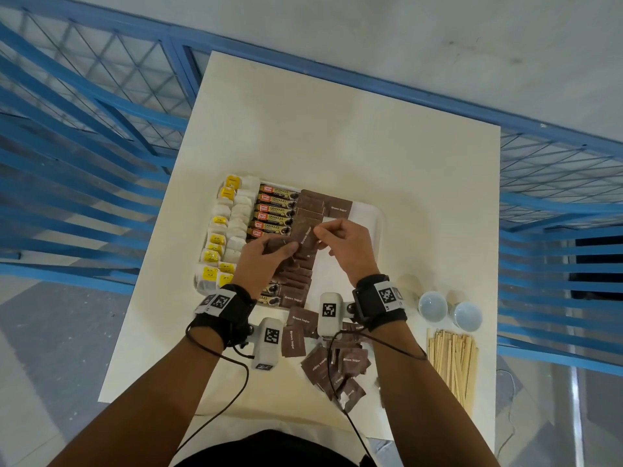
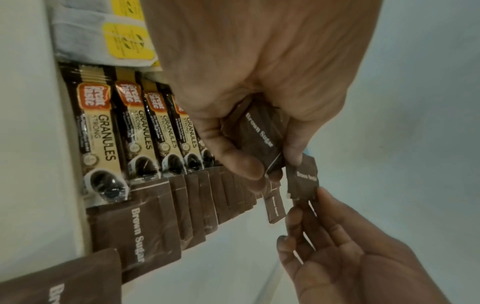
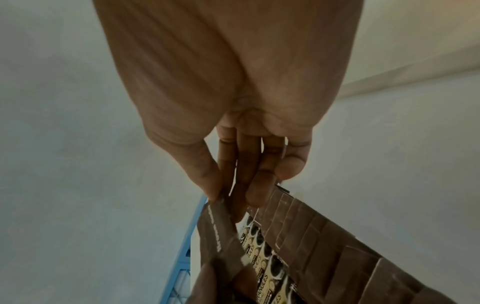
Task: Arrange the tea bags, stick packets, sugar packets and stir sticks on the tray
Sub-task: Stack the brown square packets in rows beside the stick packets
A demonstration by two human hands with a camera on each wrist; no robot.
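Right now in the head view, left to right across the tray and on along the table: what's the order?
Tea bags → stick packets → sugar packets → bare part of the tray → two white cups, with the stir sticks just in front of them.

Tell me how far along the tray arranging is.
Done: yellow-tagged tea bags and coffee stick packets lined on the white tray. In hand: both hands pass a brown sugar packet. Left: loose sugar packets and wooden stir sticks.
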